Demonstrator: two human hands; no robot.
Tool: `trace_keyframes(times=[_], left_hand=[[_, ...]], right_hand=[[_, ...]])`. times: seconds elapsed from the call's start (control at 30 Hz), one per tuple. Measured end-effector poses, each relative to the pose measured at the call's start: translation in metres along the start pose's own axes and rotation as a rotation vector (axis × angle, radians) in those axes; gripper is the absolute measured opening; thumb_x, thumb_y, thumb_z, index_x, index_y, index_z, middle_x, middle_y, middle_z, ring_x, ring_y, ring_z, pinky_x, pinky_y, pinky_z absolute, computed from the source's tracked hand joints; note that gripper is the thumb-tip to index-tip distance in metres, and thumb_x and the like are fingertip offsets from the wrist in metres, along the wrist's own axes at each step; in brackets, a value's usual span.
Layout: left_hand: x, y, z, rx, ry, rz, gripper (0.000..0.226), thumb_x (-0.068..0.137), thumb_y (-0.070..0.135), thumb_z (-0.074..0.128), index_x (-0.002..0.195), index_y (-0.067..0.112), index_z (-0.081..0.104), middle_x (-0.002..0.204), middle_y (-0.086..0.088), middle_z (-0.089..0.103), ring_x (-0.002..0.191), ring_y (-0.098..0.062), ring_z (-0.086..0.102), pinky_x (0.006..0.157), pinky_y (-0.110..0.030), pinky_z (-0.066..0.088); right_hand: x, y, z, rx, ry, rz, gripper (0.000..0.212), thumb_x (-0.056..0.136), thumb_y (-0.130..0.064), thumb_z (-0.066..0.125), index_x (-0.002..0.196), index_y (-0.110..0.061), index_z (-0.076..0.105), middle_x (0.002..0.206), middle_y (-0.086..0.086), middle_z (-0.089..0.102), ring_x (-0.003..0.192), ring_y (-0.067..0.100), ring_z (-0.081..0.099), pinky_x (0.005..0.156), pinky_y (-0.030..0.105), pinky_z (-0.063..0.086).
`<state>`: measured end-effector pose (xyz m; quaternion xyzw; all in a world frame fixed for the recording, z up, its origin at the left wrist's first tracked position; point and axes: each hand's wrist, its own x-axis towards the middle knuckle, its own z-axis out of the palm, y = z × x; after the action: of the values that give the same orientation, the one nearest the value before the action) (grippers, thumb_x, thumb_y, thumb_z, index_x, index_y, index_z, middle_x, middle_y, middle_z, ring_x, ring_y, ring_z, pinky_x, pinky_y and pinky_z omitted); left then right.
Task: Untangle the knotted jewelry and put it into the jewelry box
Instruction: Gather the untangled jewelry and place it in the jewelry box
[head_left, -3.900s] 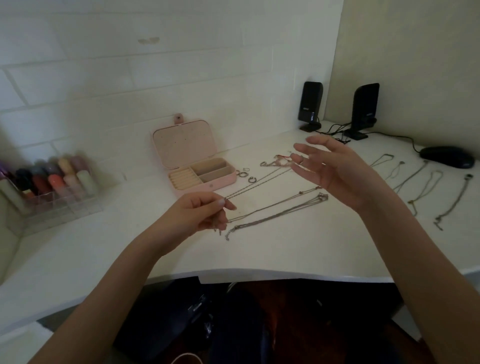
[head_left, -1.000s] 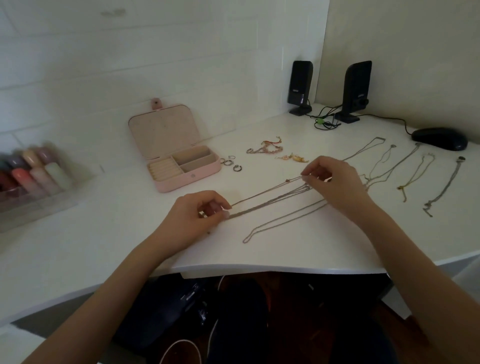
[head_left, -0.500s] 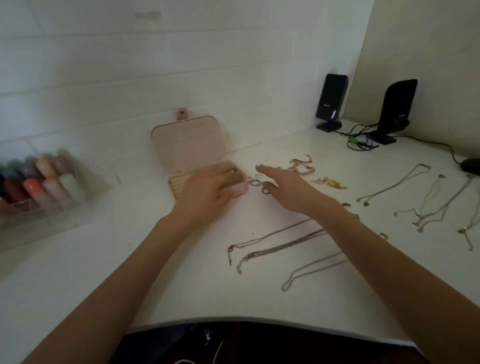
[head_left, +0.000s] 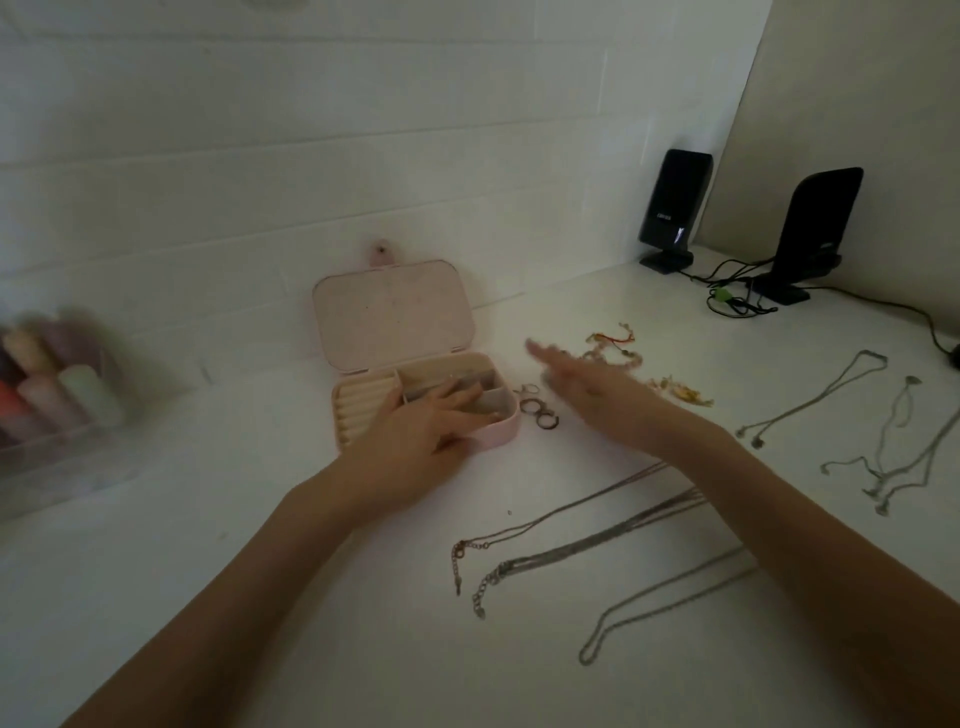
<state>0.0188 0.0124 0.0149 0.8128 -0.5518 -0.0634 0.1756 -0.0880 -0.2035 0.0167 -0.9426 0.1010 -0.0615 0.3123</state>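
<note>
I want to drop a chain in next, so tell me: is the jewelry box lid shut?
No, the lid of the pink jewelry box stands open, and the left hand rests over its compartments.

Both forearms bare; no sleeves on left grip (head_left: 431, 421) or right grip (head_left: 587, 389).

The left hand (head_left: 431, 431) is laid flat over the front of the open pink jewelry box (head_left: 363, 410) on the white surface (head_left: 260, 597). The right hand (head_left: 587, 387), blurred, is held flat above the rings (head_left: 537, 413). Chains (head_left: 587, 551) are spread nearby.
</note>
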Motion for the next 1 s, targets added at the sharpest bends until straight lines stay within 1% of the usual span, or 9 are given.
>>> trace_keyframes(times=[0.1, 0.17, 0.23, 0.33, 0.47, 0.6, 0.77, 0.9, 1.0], left_hand=[[-0.003, 0.011, 0.003, 0.036, -0.017, 0.029, 0.046, 0.098, 0.019, 0.045, 0.137, 0.043, 0.043, 0.156, 0.015, 0.019, 0.146, -0.004, 0.008, 0.114, -0.040, 0.000], [-0.003, 0.016, 0.001, 0.038, -0.009, 0.014, 0.037, 0.098, 0.027, 0.044, 0.132, 0.039, 0.053, 0.155, 0.015, 0.024, 0.145, -0.004, 0.012, 0.114, -0.038, 0.003], [-0.003, 0.023, -0.003, -0.004, 0.066, 0.018, 0.036, 0.094, 0.040, 0.040, 0.121, 0.036, 0.063, 0.147, 0.014, 0.042, 0.140, -0.003, 0.027, 0.110, -0.034, 0.011], [0.007, 0.034, -0.010, -0.054, 0.229, 0.024, 0.026, 0.096, 0.039, 0.047, 0.107, 0.032, 0.069, 0.123, 0.017, 0.059, 0.125, -0.002, 0.044, 0.108, -0.031, 0.011], [0.045, 0.052, -0.015, 0.002, 0.172, 0.000, 0.028, 0.098, 0.030, 0.047, 0.120, 0.020, 0.062, 0.121, 0.000, 0.065, 0.140, -0.008, 0.031, 0.116, -0.033, 0.010], [0.097, 0.075, -0.004, 0.034, 0.087, -0.011, 0.034, 0.099, 0.019, 0.046, 0.130, 0.010, 0.055, 0.134, -0.011, 0.055, 0.129, -0.024, 0.044, 0.104, -0.032, 0.034], [0.132, 0.075, 0.024, 0.181, -0.085, -0.085, 0.032, 0.099, 0.016, 0.038, 0.123, 0.003, 0.054, 0.131, -0.014, 0.053, 0.120, -0.029, 0.050, 0.095, -0.034, 0.039], [0.126, 0.068, 0.033, 0.299, -0.040, -0.048, 0.028, 0.098, 0.020, 0.037, 0.112, 0.008, 0.058, 0.119, -0.012, 0.059, 0.110, -0.032, 0.056, 0.089, -0.040, 0.046], [0.117, 0.069, 0.031, 0.305, -0.021, -0.020, 0.032, 0.100, 0.021, 0.034, 0.119, 0.014, 0.058, 0.117, -0.011, 0.061, 0.106, -0.032, 0.058, 0.090, -0.042, 0.047]], right_hand=[[0.001, 0.017, -0.022, -0.271, 0.227, 0.187, 0.045, 0.104, -0.025, 0.035, 0.149, -0.020, 0.032, 0.153, 0.005, 0.034, 0.143, 0.023, 0.026, 0.115, 0.035, 0.015], [0.001, 0.027, -0.026, -0.443, 0.262, 0.258, 0.033, 0.102, -0.016, 0.039, 0.131, -0.014, 0.055, 0.131, 0.011, 0.058, 0.118, 0.026, 0.052, 0.098, 0.035, 0.035], [0.000, 0.030, -0.023, -0.485, 0.303, 0.292, 0.026, 0.098, -0.012, 0.043, 0.110, -0.014, 0.066, 0.104, 0.010, 0.066, 0.089, 0.024, 0.057, 0.077, 0.031, 0.041], [0.003, 0.032, -0.025, -0.311, 0.422, 0.249, 0.016, 0.094, -0.013, 0.054, 0.102, -0.013, 0.068, 0.102, 0.005, 0.067, 0.094, 0.023, 0.060, 0.082, 0.031, 0.046], [0.011, 0.026, -0.044, 0.185, 0.591, 0.195, 0.005, 0.094, -0.011, 0.056, 0.099, -0.011, 0.059, 0.094, 0.001, 0.067, 0.080, 0.006, 0.060, 0.072, 0.012, 0.046], [0.014, 0.010, -0.065, 0.719, 0.590, 0.210, 0.007, 0.099, -0.009, 0.046, 0.104, -0.007, 0.051, 0.084, 0.007, 0.068, 0.078, 0.015, 0.067, 0.082, 0.033, 0.056], [0.015, 0.013, -0.071, 0.673, 0.557, 0.189, 0.011, 0.099, -0.010, 0.047, 0.106, -0.005, 0.053, 0.083, 0.007, 0.065, 0.068, 0.016, 0.064, 0.075, 0.037, 0.057], [0.017, 0.022, -0.069, 0.560, 0.468, 0.156, 0.013, 0.097, -0.013, 0.052, 0.105, -0.003, 0.053, 0.089, 0.007, 0.073, 0.069, 0.022, 0.068, 0.065, 0.033, 0.057], [0.023, 0.024, -0.063, 0.467, 0.463, 0.132, 0.008, 0.096, -0.017, 0.055, 0.101, -0.010, 0.053, 0.090, 0.002, 0.074, 0.072, 0.022, 0.070, 0.058, 0.024, 0.053]])
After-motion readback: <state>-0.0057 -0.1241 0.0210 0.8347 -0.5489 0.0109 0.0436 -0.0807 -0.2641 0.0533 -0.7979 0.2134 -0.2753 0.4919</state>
